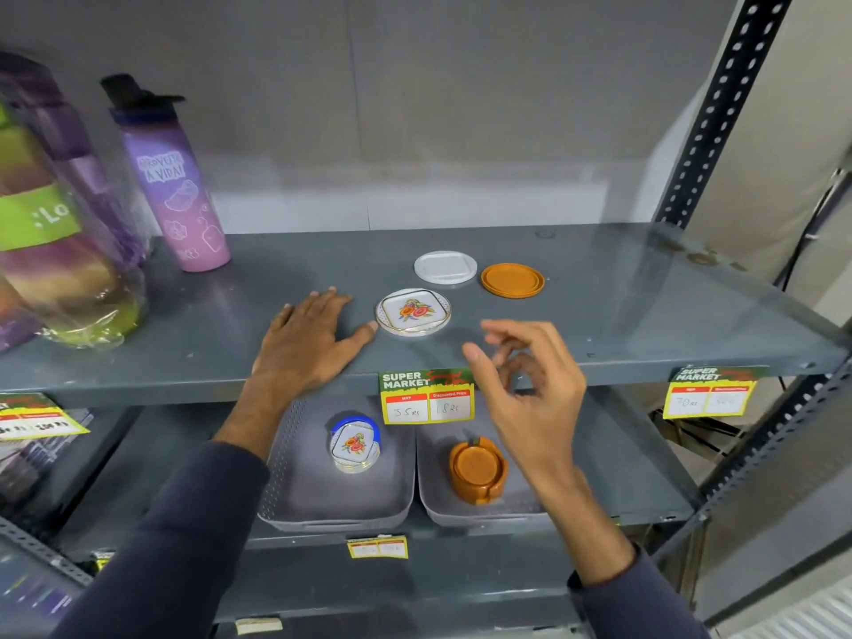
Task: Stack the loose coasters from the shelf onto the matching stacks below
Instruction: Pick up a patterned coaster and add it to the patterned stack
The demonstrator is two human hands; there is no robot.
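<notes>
Three loose coasters [413, 311] on shelf [645, 315]

Purple bottle [177, 186] upright, wrapped bottles [55, 251] beside; price tag [426, 398] on shelf edge

upper shelf [645, 315] | floral coaster [413, 311]; white coaster [445, 267]; orange coaster [512, 279]; purple bottle [177, 186]

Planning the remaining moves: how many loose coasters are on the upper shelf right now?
3. A floral coaster by the left hand's thumb, a plain white coaster behind it, and an orange coaster to the right. Nothing seems hidden.
</notes>
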